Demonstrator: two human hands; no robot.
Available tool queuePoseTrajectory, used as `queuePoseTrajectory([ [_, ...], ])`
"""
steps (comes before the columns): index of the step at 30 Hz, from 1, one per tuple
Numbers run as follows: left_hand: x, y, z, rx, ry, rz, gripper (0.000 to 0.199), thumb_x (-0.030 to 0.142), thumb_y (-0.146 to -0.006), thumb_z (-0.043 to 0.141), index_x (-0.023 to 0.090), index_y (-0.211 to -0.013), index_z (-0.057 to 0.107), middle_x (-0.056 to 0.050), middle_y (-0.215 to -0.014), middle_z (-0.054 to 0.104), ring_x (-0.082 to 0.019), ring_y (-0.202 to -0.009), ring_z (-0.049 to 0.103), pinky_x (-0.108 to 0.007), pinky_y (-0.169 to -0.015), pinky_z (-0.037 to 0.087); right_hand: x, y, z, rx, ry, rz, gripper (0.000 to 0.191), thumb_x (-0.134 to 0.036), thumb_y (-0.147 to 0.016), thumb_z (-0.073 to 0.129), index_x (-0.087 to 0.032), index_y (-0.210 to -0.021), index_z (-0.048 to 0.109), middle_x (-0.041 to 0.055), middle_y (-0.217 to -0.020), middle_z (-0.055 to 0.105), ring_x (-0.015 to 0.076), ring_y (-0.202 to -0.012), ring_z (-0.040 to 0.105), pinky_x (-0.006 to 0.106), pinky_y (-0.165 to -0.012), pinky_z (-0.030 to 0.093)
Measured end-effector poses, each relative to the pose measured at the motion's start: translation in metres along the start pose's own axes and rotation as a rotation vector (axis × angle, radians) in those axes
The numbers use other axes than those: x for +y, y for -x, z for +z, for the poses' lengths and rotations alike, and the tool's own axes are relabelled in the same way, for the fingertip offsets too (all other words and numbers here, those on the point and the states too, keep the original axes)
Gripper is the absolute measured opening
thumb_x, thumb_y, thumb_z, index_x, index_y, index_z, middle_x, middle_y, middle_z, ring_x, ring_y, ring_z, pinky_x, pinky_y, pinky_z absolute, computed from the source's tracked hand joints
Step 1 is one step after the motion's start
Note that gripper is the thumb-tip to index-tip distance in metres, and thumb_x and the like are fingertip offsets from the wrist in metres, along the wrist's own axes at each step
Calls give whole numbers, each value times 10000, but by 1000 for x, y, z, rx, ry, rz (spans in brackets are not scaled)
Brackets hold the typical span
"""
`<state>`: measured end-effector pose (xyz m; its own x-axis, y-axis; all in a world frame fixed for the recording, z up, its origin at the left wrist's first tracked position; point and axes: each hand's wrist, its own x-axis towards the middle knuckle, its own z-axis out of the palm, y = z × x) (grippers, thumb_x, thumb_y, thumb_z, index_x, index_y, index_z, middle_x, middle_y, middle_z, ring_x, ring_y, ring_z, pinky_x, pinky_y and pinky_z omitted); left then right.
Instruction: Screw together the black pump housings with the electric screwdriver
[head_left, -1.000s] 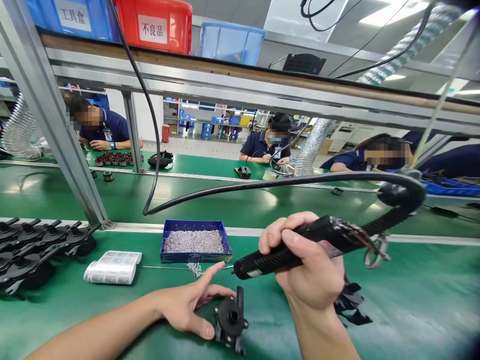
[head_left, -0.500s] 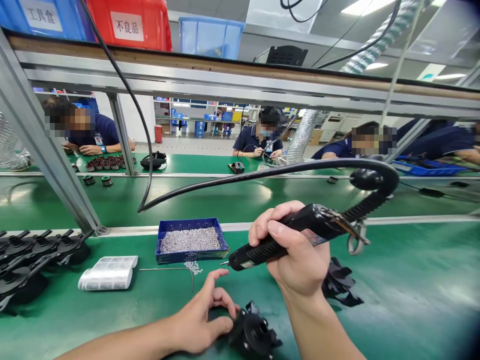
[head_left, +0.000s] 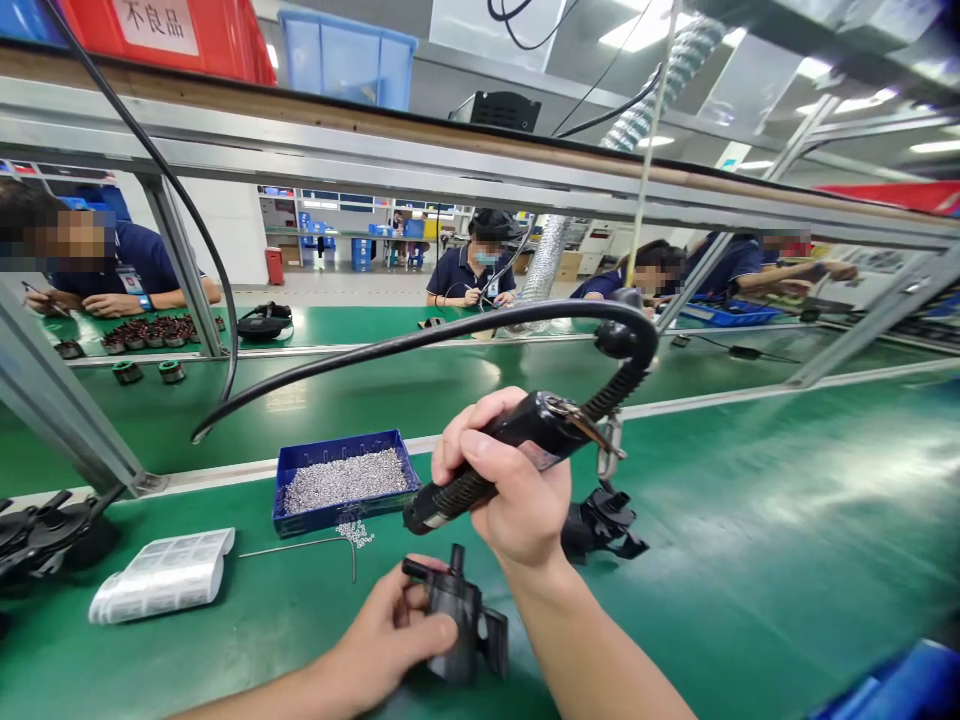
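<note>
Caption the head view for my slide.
Right hand grips a black corded tool while the left hand holds a black part.

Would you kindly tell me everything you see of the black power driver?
The driver has a cylindrical, plastic-looking black body, ribbed toward the nose, with a pale label there. A metal hook hangs at its rear, where a thick black cable joins. The right hand grips it, nose slanting down-left, above the green bench.

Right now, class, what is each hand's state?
Left hand: closed, holding a black part.
Right hand: closed, holding a black corded power tool.
</note>
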<state>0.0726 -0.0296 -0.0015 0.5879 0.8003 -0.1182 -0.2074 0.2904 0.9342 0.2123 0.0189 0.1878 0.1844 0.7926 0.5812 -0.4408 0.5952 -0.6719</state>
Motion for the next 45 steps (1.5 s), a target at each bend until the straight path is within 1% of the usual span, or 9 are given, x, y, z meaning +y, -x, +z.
queuePoseTrajectory([
  [4, 9, 1, -13, 90, 159, 26, 782, 617, -758, 992, 244, -1336, 621, -84, -1096, 763, -262, -982, 741, -397, -902, 574, -15, -6, -11, 55, 21, -54, 105, -179, -862, 725, -241, -883, 643, -52, -651, 683, 152, -500, 632, 274, -493, 543],
  [11, 3, 0, -10, 92, 170, 73, 779, 588, -769, 988, 251, -1325, 560, -80, -1111, 733, -234, -991, 715, -375, -886, 555, -25, -18, -26, 125, -17, -83, 73, -149, -808, 717, -221, -818, 712, -21, -615, 678, 153, -499, 615, 250, -469, 521],
  [15, 10, 3, -11, 280, -201, 116, 828, 417, -724, 998, 277, -1408, 552, -86, -1217, 693, -295, -1120, 675, -449, -1030, 512, -26, -18, -26, 123, -10, -87, 81, -144, -799, 725, -222, -816, 721, -18, -611, 677, 156, -498, 613, 256, -474, 523],
  [20, 24, 7, -15, 394, -777, 324, 537, 116, -696, 850, 270, -1186, 694, -59, -1138, 683, -313, -1093, 642, -447, -1000, 514, -25, -19, -27, 117, -2, -88, 88, -132, -800, 728, -219, -815, 722, -18, -619, 686, 152, -498, 621, 251, -481, 523],
  [28, 25, 7, -17, 392, -916, 383, 480, 53, -731, 755, 269, -1149, 658, -37, -1097, 672, -265, -1025, 640, -385, -901, 521, -25, -16, -27, 79, 3, -106, 89, -133, -828, 740, -216, -842, 711, -21, -627, 697, 155, -499, 638, 248, -488, 537],
  [31, 21, 4, -24, 373, -795, 242, 592, 128, -800, 791, 300, -1336, 606, -59, -1267, 710, -293, -1164, 673, -442, -1039, 531, -23, -14, -30, 1, -31, -82, 91, -136, -862, 760, -216, -877, 720, -16, -656, 712, 152, -522, 650, 246, -510, 548],
  [35, 19, -2, -38, 336, -746, 153, 889, 140, -875, 743, 354, -1654, 373, -86, -1504, 682, -327, -1390, 642, -538, -1237, 446, -9, -7, -38, -293, -131, 103, 130, -212, -912, 843, -219, -958, 722, -14, -699, 716, 138, -537, 657, 232, -523, 537],
  [39, 23, -8, -47, 308, -822, 269, 799, 208, -866, 839, 340, -1585, 517, -88, -1622, 606, -349, -1504, 557, -534, -1290, 415, 10, 1, -44, -481, -174, 245, 187, -236, -945, 866, -227, -1012, 691, -6, -751, 733, 135, -561, 670, 230, -541, 534],
  [45, 21, -15, -53, 282, -860, 303, 554, 235, -887, 854, 295, -1398, 648, -93, -1442, 721, -352, -1332, 665, -527, -1188, 492, 30, -3, -50, -514, -188, 300, 201, -208, -932, 871, -215, -1014, 688, -8, -750, 736, 133, -570, 688, 235, -574, 564],
])
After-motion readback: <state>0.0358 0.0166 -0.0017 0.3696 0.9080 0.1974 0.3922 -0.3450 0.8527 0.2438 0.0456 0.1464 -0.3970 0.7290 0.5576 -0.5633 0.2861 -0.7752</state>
